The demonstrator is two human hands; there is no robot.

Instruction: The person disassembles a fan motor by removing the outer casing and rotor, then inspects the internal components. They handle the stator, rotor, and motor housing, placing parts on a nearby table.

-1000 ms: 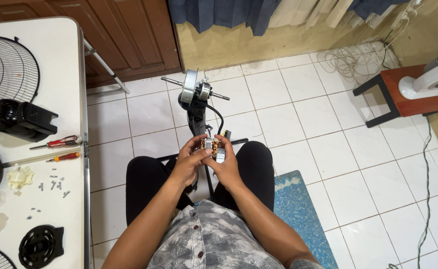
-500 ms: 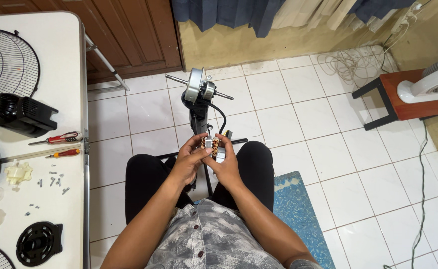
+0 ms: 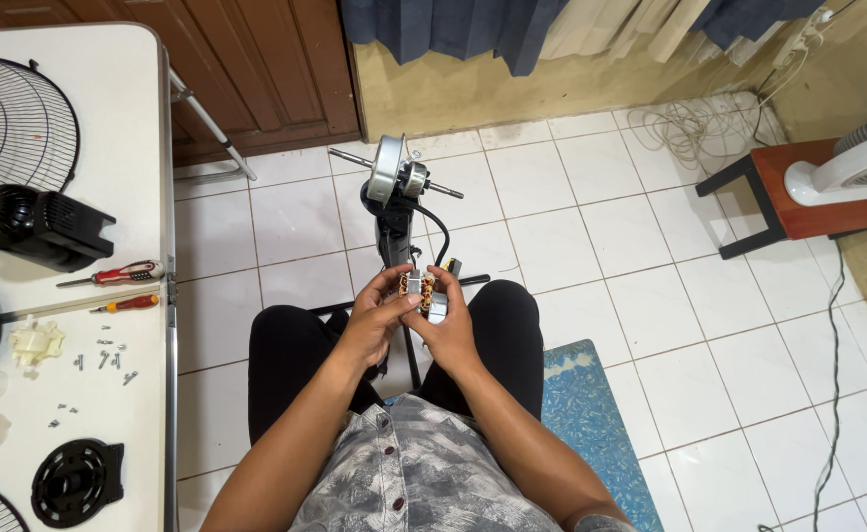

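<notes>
Both hands meet above the knees: the left hand (image 3: 372,320) curls its fingers around a small motor stator (image 3: 416,289), a blocky metal core wound with coppery wire, while the right hand (image 3: 443,330) grips the same part from the other side, thumb pressed on its pale metal face. The stator sits between the two sets of fingertips, held over the gap between the black-trousered legs.

Just beyond the hands, a black fan stand (image 3: 394,232) rises from the floor, topped by a round silvery motor housing (image 3: 391,169) with a thin steel shaft poking out on both sides. A black cable loops down beside it.

Right of the hands lies a blue patterned mat (image 3: 583,419) on glossy white tiles. Left of the hands stands a white table (image 3: 138,108) carrying two red-handled screwdrivers (image 3: 118,286), scattered small screws (image 3: 99,360), a black plastic motor cover (image 3: 34,225) and a wire fan grille (image 3: 10,128).

Farther off to the right, a low red stool (image 3: 778,197) bears a white fan base (image 3: 842,172); coiled white cord (image 3: 695,123) rests by the wall.
</notes>
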